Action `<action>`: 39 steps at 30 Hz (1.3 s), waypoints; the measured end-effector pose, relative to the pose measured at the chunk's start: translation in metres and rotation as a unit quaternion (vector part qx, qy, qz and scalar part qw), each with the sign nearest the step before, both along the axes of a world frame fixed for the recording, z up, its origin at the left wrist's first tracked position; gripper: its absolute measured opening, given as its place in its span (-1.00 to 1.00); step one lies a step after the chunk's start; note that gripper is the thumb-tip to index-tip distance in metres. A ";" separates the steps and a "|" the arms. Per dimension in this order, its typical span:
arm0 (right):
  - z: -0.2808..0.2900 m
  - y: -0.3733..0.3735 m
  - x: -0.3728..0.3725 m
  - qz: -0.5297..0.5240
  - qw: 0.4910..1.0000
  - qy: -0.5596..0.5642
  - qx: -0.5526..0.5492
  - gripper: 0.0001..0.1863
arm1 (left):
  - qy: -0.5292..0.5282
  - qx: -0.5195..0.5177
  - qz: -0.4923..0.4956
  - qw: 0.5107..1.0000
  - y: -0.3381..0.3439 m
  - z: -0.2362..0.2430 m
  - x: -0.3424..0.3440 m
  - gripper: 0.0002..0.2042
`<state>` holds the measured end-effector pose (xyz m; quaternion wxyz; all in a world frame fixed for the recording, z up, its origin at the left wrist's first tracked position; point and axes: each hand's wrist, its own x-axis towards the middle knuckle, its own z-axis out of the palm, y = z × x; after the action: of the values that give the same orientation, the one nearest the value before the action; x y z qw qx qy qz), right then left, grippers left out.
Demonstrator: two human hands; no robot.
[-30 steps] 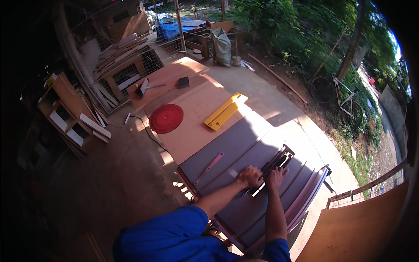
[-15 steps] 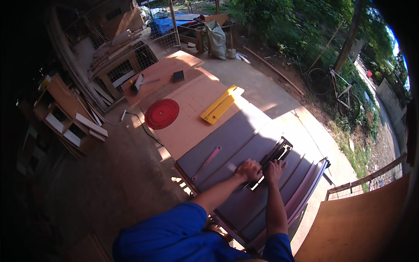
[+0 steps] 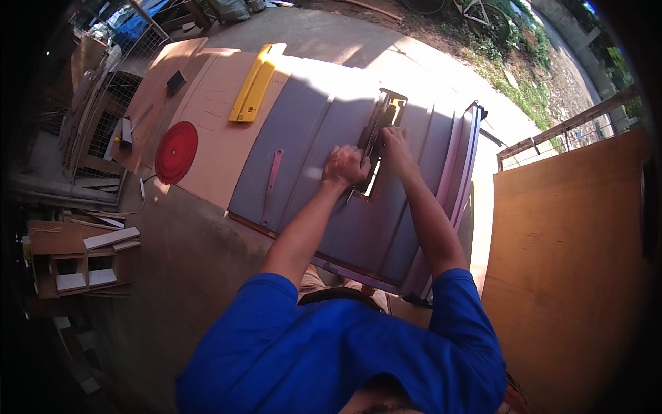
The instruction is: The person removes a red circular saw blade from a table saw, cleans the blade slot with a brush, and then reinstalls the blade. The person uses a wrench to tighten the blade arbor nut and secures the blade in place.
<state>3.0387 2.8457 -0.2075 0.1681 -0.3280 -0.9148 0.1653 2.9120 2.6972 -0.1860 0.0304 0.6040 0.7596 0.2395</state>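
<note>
Fingers of left hand [image 3: 345,167] curled, right hand [image 3: 396,143] at saw slot [image 3: 378,138]

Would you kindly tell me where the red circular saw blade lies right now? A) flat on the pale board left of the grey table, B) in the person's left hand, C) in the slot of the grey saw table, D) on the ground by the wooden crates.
A: the red saw blade lies flat on the pale board, left of the grey saw table and apart from both hands.
</note>
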 end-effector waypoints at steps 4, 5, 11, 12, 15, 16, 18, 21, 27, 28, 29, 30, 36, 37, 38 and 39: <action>0.036 -0.033 -0.006 -0.155 0.894 0.248 -0.340 -0.79 | 0.004 0.005 0.010 1.000 -0.002 -0.001 -0.005 -0.72; 0.040 -0.049 -0.004 -0.199 0.811 0.310 -0.454 -0.78 | 0.005 0.002 0.009 1.000 -0.004 -0.004 -0.006 -0.71; 0.002 -0.087 -0.008 -0.248 0.802 0.316 -0.442 -0.66 | 0.012 -0.011 0.010 1.000 0.001 -0.004 -0.004 -0.69; 0.007 -0.091 -0.013 -0.256 0.818 0.283 -0.430 -0.64 | 0.009 -0.018 0.012 1.000 -0.001 -0.004 -0.006 -0.69; 0.003 -0.087 -0.033 -0.288 0.775 0.287 -0.484 -0.60 | 0.004 -0.031 0.011 0.999 -0.004 -0.001 -0.004 -0.68; -0.014 -0.078 -0.038 -0.312 0.766 0.295 -0.478 -0.61 | 0.010 -0.034 0.003 0.999 -0.004 0.001 0.000 -0.68; -0.031 -0.059 -0.053 -0.343 0.743 0.309 -0.486 -0.63 | 0.024 -0.024 -0.007 0.999 0.002 0.006 -0.005 -0.68; -0.041 -0.048 -0.066 -0.351 0.742 0.313 -0.477 -0.51 | 0.027 -0.007 -0.019 0.999 0.001 -0.001 -0.005 -0.70; -0.039 -0.046 -0.066 -0.357 0.736 0.296 -0.493 -0.49 | 0.011 -0.005 -0.026 1.000 0.000 -0.006 -0.007 -0.73; -0.033 -0.048 -0.069 -0.362 0.745 0.283 -0.484 -0.50 | 0.012 -0.001 -0.023 1.000 -0.001 -0.009 -0.008 -0.73; -0.027 -0.050 -0.071 -0.366 0.754 0.269 -0.475 -0.50 | 0.013 0.002 -0.019 1.000 0.001 -0.012 -0.010 -0.74; -0.026 -0.052 -0.070 -0.375 0.761 0.253 -0.466 -0.50 | 0.006 0.013 -0.021 1.000 0.001 -0.013 -0.009 -0.75; -0.052 -0.042 -0.062 -0.343 0.781 0.300 -0.426 -0.55 | -0.025 0.036 -0.043 0.998 0.005 -0.009 -0.002 -0.77; -0.058 -0.040 -0.060 -0.344 0.784 0.296 -0.424 -0.56 | -0.028 0.039 -0.043 0.998 0.006 -0.008 -0.001 -0.78; -0.064 -0.038 -0.057 -0.346 0.786 0.292 -0.420 -0.57 | -0.032 0.041 -0.044 0.998 0.007 -0.007 0.001 -0.78; -0.063 -0.039 -0.058 -0.345 0.790 0.286 -0.420 -0.57 | -0.026 0.053 -0.040 0.997 0.005 -0.007 0.002 -0.79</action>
<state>2.9812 2.8065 -0.2705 0.3132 -0.5975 -0.4918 0.5505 2.9140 2.7027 -0.1935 0.0276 0.6280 0.7203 0.2933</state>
